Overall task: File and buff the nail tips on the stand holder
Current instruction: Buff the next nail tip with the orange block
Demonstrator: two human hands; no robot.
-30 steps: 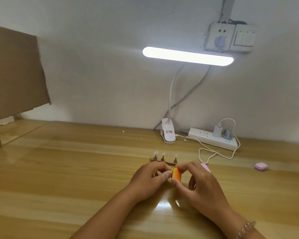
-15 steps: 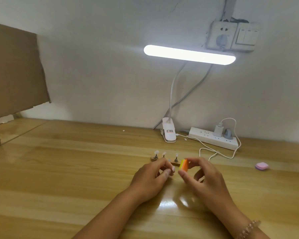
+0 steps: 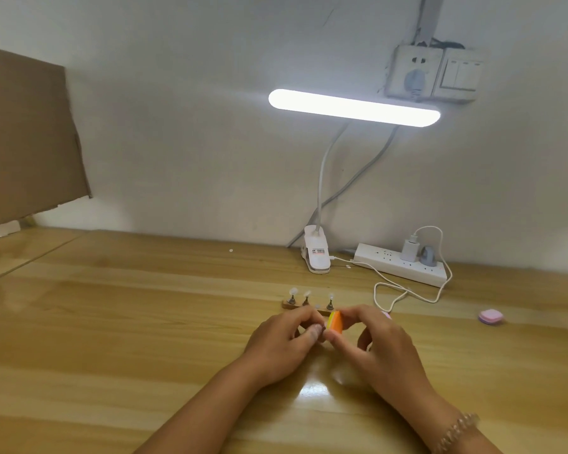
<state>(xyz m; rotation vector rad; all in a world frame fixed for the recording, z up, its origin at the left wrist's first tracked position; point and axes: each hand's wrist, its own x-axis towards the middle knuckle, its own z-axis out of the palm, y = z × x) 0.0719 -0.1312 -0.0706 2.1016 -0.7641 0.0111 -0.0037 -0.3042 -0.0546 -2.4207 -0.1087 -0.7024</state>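
Pale wooden worktop (image 3: 112,355), viewed from above. R hand (image 3: 384,352): fingers grip a small orange-and-yellow buffing block (image 3: 335,324). L hand (image 3: 286,342): fingers curled, pinching a small item (image 3: 320,328) against the block, prob. a nail tip; too small to confirm. Just behind, thin wooden stand holder (image 3: 289,304) w/ three clear nail tips (image 3: 307,293) upright on pegs. Beyond, white clip lamp (image 3: 315,257). Best approach, I'd judge: short light strokes, L pinch steady, block flat to the edge.
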